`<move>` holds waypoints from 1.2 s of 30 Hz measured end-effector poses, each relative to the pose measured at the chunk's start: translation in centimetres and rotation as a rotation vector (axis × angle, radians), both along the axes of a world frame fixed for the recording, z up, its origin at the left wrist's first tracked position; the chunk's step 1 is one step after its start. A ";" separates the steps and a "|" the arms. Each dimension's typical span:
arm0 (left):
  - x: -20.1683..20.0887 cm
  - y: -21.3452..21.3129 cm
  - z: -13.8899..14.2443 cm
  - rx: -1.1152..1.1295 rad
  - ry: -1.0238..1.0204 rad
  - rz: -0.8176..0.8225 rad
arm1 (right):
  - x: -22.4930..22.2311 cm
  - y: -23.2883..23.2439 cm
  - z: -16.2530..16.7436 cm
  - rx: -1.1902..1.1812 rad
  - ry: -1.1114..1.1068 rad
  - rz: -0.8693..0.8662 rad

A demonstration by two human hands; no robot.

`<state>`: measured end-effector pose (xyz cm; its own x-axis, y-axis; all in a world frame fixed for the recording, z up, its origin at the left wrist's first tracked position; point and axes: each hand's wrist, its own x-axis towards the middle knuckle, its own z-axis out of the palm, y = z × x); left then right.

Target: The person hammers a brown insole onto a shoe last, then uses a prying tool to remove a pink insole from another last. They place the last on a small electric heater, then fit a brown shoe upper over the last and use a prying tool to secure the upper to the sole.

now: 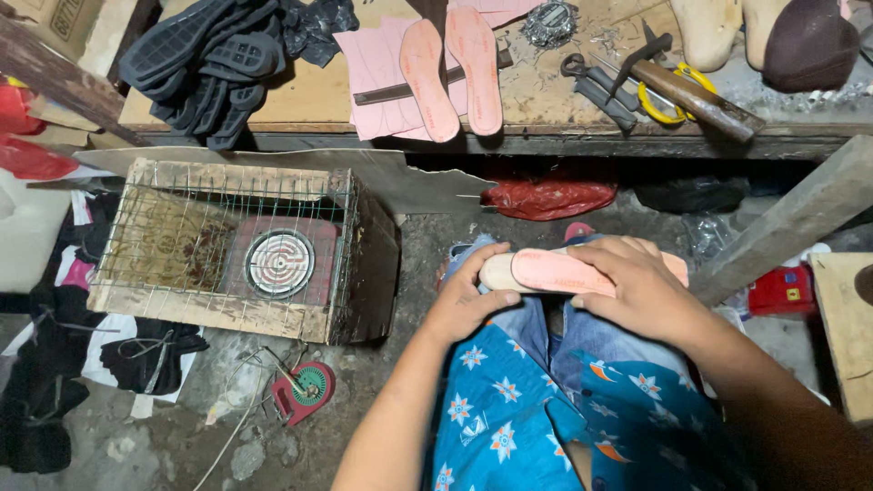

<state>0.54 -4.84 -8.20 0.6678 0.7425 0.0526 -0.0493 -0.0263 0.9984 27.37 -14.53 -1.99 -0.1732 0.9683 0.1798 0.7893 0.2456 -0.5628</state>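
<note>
Shoe last with pink insole board (555,271) lying across the person's knees: the left hand (466,305) has its grip closed on the pale wooden end, and the right hand (637,289) presses flat over the insole, fingers curled about its far edge. Because the insole appears only laid on the last, uneven pressure from the right hand is likely to slide it off line. A loosened left grip might let the last roll toward the wire-caged electric heater (280,263) near the left knee.
</note>
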 end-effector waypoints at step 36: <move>0.6 -1.0 0.6 -0.122 0.160 0.182 | -2.9 2.9 1.1 -0.102 -0.086 0.037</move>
<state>1.18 -5.80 -7.58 0.5153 0.8454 -0.1407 0.1044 0.1010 0.9894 24.47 -11.58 -0.93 -0.2193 0.9736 0.0633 0.8274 0.2199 -0.5168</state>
